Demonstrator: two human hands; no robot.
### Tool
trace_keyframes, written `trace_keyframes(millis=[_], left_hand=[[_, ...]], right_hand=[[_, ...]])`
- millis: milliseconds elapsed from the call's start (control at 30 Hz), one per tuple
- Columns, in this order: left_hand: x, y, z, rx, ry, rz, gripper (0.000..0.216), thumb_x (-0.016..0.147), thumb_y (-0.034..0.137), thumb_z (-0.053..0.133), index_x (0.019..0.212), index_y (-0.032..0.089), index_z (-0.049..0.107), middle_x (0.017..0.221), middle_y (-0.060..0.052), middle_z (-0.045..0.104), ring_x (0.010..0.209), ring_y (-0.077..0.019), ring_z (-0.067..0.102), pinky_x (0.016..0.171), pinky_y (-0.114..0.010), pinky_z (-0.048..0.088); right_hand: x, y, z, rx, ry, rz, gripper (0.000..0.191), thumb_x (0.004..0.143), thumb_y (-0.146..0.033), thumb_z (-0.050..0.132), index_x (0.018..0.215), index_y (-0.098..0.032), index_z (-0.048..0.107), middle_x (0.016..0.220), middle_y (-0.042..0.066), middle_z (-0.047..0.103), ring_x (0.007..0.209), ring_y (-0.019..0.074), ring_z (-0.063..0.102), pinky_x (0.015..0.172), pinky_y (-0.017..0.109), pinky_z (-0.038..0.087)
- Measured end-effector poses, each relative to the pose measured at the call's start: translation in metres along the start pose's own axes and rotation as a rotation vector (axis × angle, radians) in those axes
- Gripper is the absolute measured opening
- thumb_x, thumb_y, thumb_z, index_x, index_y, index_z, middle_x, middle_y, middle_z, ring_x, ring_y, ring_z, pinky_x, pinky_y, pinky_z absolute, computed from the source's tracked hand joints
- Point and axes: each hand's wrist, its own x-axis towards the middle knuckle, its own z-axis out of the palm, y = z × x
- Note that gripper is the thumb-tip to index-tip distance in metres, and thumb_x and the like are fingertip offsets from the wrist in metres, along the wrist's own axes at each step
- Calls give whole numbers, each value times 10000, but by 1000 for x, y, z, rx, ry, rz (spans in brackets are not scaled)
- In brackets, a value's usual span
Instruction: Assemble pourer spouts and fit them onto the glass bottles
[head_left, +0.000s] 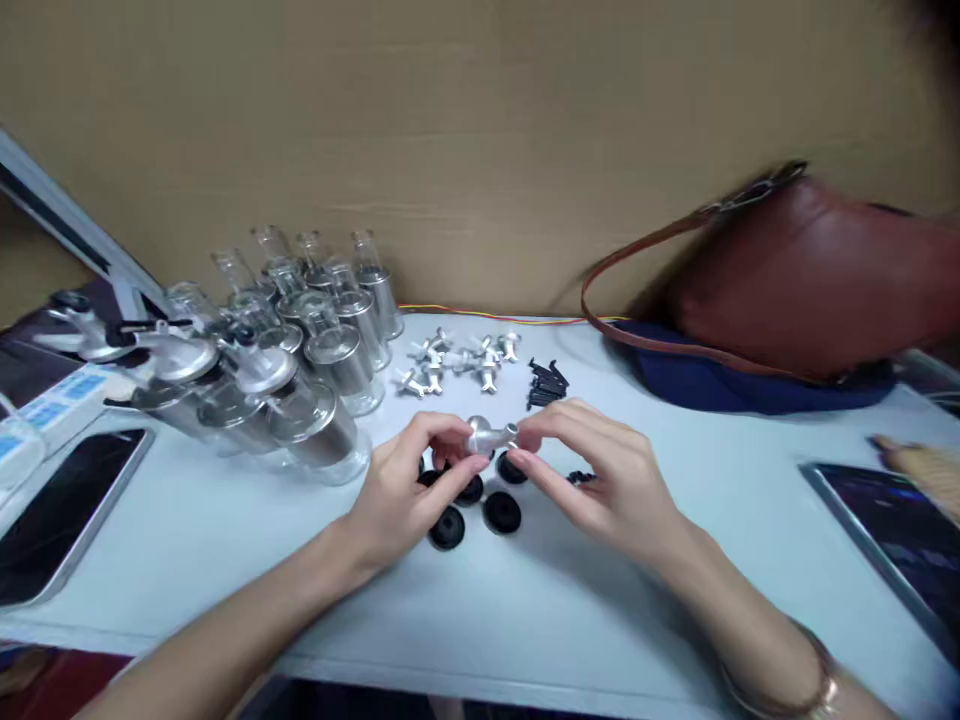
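Observation:
My left hand [405,495] and my right hand [600,470] meet over the middle of the pale table [525,620]. Both pinch a small silver metal fitting [487,437], held just above the surface. The left fingers grip its rounded end, the right fingertips its narrow end. Under the hands lie several black round caps [501,512]. Behind them sit a cluster of small silver T-shaped fittings [457,360] and a pile of black screws [546,383].
Several glass-and-metal canisters [300,350] stand and lie at the left. A phone [64,510] lies near the left edge, a tablet [892,535] at the right with another person's fingers [919,465] by it. A brown leather bag [810,275] rests at the back right.

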Motion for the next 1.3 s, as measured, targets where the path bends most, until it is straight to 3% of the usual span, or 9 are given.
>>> trace_keyframes(millis=[133, 400, 600, 800, 967, 1067, 1300], left_hand=[[4, -3, 0, 27, -51, 145, 226, 878, 176, 650, 1065, 193, 525, 780, 24, 570, 692, -100, 573, 639, -198, 508], [7, 2, -4, 68, -144, 263, 278, 930, 205, 575, 1203, 181, 526, 1062, -94, 638, 982, -167, 626, 837, -285, 542], [8, 1, -2, 87, -170, 321, 323, 927, 235, 587, 1231, 153, 510, 1042, -111, 689, 950, -183, 648, 807, -305, 549], [5, 5, -2, -6, -133, 195, 328, 905, 245, 626, 1204, 180, 507, 1050, -98, 661, 994, -182, 651, 867, -321, 564], [6, 9, -4, 26, -121, 187, 240, 914, 147, 591, 1151, 182, 575, 1054, -86, 618, 957, -151, 645, 826, -276, 578], [8, 7, -4, 77, -128, 254, 245, 905, 89, 577, 1128, 184, 613, 1031, -74, 637, 947, -150, 626, 801, -274, 576], [9, 5, -2, 116, -180, 441, 253, 913, 50, 527, 1131, 146, 610, 1022, -73, 733, 1003, -172, 588, 842, -285, 566]], right_hand=[[1, 2, -1, -54, 23, 33, 56, 934, -141, 542, 903, -188, 544, 734, 23, 640, 646, 148, 567, 629, 295, 453], [3, 5, 0, -24, 31, 5, 119, 955, -108, 498, 910, -193, 570, 737, 34, 655, 643, 145, 573, 606, 269, 475], [3, 5, 1, -3, 37, 2, 123, 930, -73, 529, 950, -168, 604, 776, 47, 674, 685, 145, 591, 641, 267, 489], [2, 6, 0, 75, 31, 48, 136, 899, -53, 564, 936, -151, 651, 832, 57, 692, 735, 139, 630, 688, 246, 505], [1, 9, 2, 33, 43, 121, 103, 887, -89, 613, 930, -153, 681, 860, 63, 693, 764, 146, 643, 711, 248, 511], [2, 6, 4, 55, 59, 189, 45, 879, -137, 635, 857, -174, 648, 783, 37, 675, 711, 149, 629, 671, 258, 506], [2, -1, 5, 174, 18, 317, 120, 868, -174, 639, 755, -196, 606, 700, -11, 645, 630, 118, 586, 616, 229, 474]])
